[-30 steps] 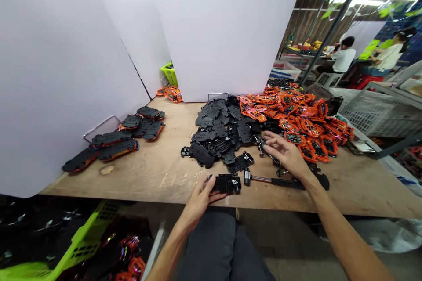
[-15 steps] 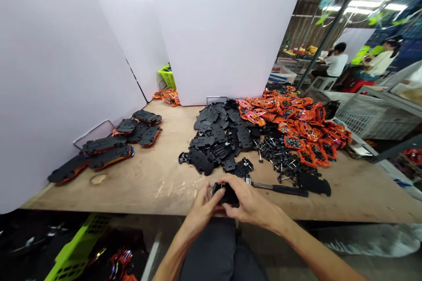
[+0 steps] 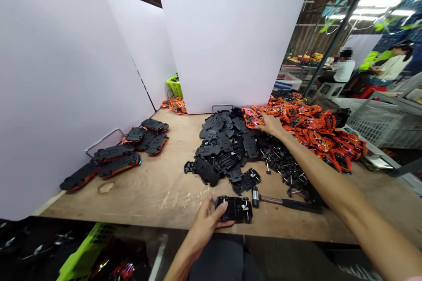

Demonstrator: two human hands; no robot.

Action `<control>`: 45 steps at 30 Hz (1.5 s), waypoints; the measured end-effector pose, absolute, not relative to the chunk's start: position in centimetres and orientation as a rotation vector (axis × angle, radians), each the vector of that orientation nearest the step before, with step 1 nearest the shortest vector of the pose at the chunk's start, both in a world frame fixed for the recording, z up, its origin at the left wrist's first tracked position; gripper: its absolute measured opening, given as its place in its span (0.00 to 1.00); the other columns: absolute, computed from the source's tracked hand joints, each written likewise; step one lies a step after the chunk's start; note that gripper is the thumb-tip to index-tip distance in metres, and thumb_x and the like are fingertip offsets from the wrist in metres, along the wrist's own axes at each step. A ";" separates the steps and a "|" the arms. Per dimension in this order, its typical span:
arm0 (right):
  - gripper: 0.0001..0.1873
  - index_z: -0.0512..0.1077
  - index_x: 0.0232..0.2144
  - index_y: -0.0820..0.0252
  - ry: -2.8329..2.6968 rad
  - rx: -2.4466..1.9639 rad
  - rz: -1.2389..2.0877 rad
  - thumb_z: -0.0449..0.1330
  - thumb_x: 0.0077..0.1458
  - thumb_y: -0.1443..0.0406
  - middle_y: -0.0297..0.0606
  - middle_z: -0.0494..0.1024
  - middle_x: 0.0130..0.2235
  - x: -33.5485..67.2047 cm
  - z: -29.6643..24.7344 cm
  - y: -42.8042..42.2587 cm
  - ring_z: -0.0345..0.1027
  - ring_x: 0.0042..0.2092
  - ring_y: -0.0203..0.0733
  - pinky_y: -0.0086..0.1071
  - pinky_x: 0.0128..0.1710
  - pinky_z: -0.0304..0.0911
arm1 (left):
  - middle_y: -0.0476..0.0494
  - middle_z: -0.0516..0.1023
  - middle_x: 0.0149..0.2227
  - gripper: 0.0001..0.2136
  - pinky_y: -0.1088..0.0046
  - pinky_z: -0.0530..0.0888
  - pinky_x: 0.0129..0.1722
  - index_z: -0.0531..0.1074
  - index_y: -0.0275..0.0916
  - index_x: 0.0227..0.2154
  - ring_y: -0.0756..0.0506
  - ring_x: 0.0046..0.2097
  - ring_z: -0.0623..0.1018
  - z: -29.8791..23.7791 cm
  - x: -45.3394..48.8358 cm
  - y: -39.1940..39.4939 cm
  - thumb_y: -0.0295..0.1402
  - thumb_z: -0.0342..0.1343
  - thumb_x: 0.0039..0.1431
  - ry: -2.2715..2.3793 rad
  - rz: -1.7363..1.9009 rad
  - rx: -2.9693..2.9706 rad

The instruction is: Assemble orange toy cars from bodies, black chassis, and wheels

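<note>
My left hand (image 3: 207, 217) grips a black toy car chassis (image 3: 235, 209) at the table's front edge, its thumb across the left end. Axles and small wheels show on the chassis's upper side. My right hand (image 3: 271, 125) stretches out to the orange pile, its fingers closed on an orange toy car body (image 3: 253, 118) at the pile's left end; the fingertips are partly hidden. A hammer (image 3: 280, 202) with a black grip lies just right of the chassis. Beneath my right forearm spread loose wheel axles (image 3: 281, 162).
Black chassis parts (image 3: 224, 140) are heaped mid-table, beside the orange car bodies (image 3: 310, 118). Several cars (image 3: 120, 153) lie underside up at the left. White panels (image 3: 227, 48) stand behind. A green crate (image 3: 81, 250) sits below the table. Two people sit at the far right.
My right hand has let go of the chassis and reached forward and right to the orange bodies. My left hand keeps the chassis, now turned flat with axles showing. The view has shifted slightly.
</note>
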State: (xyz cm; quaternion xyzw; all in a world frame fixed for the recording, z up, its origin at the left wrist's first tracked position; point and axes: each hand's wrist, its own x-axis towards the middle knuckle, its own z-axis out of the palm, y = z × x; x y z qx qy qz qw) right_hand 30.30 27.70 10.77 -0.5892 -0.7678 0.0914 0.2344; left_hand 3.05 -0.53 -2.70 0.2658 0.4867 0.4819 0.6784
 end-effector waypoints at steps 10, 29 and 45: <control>0.30 0.72 0.63 0.49 -2.820 -0.778 0.618 0.61 0.59 0.73 0.44 0.76 0.60 34.1 7.1 10.9 0.67 0.62 0.50 0.49 0.64 0.62 | 0.46 0.77 0.39 0.22 0.53 0.85 0.48 0.69 0.38 0.35 0.41 0.44 0.82 -0.2 0.9 -1.8 0.43 0.75 0.49 1.092 1.009 0.585; 0.31 0.63 0.64 0.54 -2.141 -1.507 0.383 0.65 0.62 0.58 0.50 0.73 0.60 30.3 4.8 1.4 0.70 0.60 0.57 0.51 0.61 0.67 | 0.43 0.82 0.37 0.24 0.57 0.83 0.48 0.73 0.38 0.35 0.41 0.42 0.83 -0.4 1.7 -1.7 0.54 0.70 0.51 1.048 0.941 0.634; 0.34 0.63 0.61 0.58 -2.639 -0.912 0.818 0.65 0.54 0.74 0.49 0.72 0.56 23.9 2.7 2.4 0.69 0.57 0.54 0.49 0.57 0.70 | 0.44 0.82 0.37 0.25 0.59 0.83 0.45 0.67 0.39 0.35 0.38 0.45 0.84 -0.5 2.0 -1.6 0.47 0.75 0.47 1.062 0.937 0.628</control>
